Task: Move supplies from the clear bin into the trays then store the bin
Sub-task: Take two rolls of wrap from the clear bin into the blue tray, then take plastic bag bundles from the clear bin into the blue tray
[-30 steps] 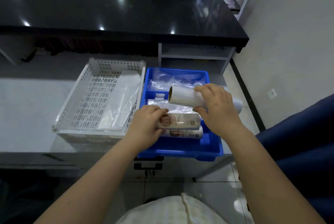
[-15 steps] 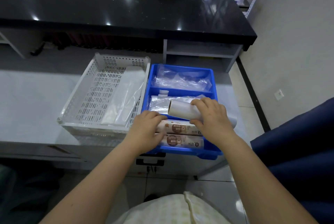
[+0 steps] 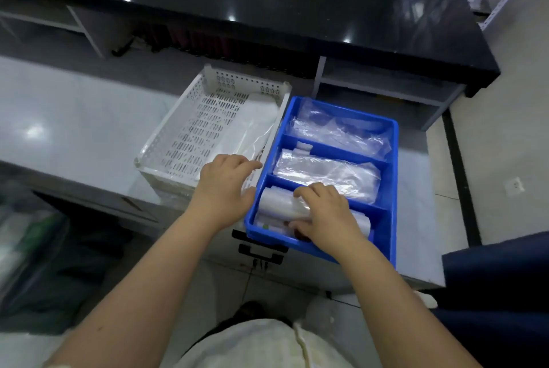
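Step in hand: setting rolls into the nearest compartment of the blue plastic divided tray [image 3: 393, 189] on the pale tabletop [image 3: 74, 136].
Right hand [image 3: 323, 216]: curled down over the white plastic-wrapped roll [image 3: 282, 204], pressing it onto the printed rolls [image 3: 270, 226] beneath.
Left hand [image 3: 225, 183]: fingers loosely spread, holding nothing, over the seam between the blue tray and the white perforated plastic basket [image 3: 190, 142].
Clear bin: not in view.
Next move: I judge the right hand must let go and fetch further supplies.
Change: a second ago the white roll was held above the tray and the left hand gripped a printed roll; now the roll lies low and the left hand has drawn off.
Farther compartments: clear plastic bags [image 3: 326, 171].
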Available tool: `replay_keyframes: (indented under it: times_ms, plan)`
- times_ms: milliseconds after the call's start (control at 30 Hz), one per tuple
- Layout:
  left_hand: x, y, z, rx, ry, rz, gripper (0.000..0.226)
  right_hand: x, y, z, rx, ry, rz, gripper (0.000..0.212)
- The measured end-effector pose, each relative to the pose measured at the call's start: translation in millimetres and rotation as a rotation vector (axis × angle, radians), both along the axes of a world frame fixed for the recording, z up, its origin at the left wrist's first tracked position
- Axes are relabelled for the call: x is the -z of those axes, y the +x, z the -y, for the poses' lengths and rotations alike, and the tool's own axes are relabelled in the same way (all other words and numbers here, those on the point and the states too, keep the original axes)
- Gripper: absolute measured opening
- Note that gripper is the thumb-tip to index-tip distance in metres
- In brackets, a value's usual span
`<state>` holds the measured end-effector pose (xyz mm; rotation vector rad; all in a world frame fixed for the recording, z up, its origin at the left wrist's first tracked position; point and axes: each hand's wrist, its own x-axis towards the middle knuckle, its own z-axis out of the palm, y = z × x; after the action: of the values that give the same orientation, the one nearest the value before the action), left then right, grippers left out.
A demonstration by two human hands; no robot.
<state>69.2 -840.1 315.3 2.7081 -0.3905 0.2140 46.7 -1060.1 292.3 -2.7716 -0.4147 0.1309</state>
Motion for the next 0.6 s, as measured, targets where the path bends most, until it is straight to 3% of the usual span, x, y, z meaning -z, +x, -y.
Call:
replay_keyframes:
  times_ms: [167,333,600]
  plan:
    - [1,-9,-29,-0.164,-0.019,-0.01,0.045,-27,28,-41,-0.148,0.115,0.062,0.043]
    - [-11,-29,-103,-0.389,-0.084,-0.001,0.043,-48,46,-127,-0.372,0.078,0.153,0.04]
    - [-20,-97,-299,-0.723,-0.006,0.047,0.041,-57,34,-352,-0.74,0.035,0.231,0.041]
